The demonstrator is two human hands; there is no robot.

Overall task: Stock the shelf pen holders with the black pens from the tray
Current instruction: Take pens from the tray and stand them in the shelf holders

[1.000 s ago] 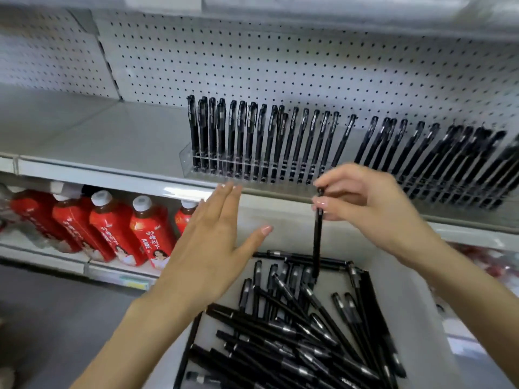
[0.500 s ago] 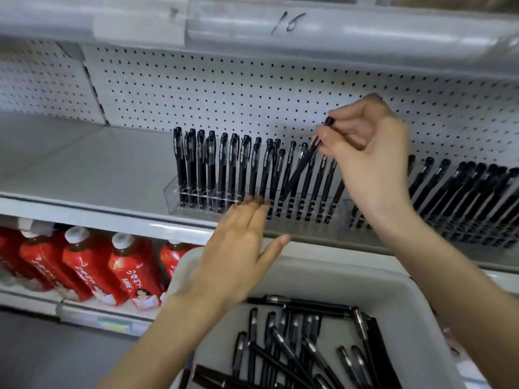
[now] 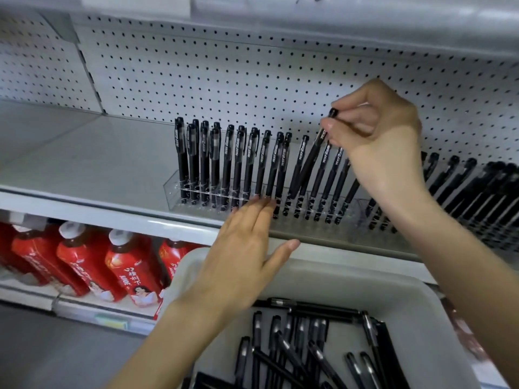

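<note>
One black pen point(image 3: 310, 161) is pinched at its cap by the right hand point(image 3: 376, 136), slanted above the clear holder point(image 3: 283, 217). The left hand point(image 3: 247, 248), spread flat and empty, is laid against the holder's front. Insertion is judged in hand; the tip must next be lowered into a vacant slot.

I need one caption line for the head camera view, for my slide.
Right hand lowers a black pen into the clear pen holder while the open left hand steadies its front, above the tray.

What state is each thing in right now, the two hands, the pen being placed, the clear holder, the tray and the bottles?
Right hand: pinching the held pen near its top.
Held pen: tilted, lower end at the holder slots.
Left hand: open, fingertips at the holder front.
Clear holder: partly filled with upright pens.
Tray: loose pens lying inside.
Red bottles: capped, on the lower shelf.
</note>
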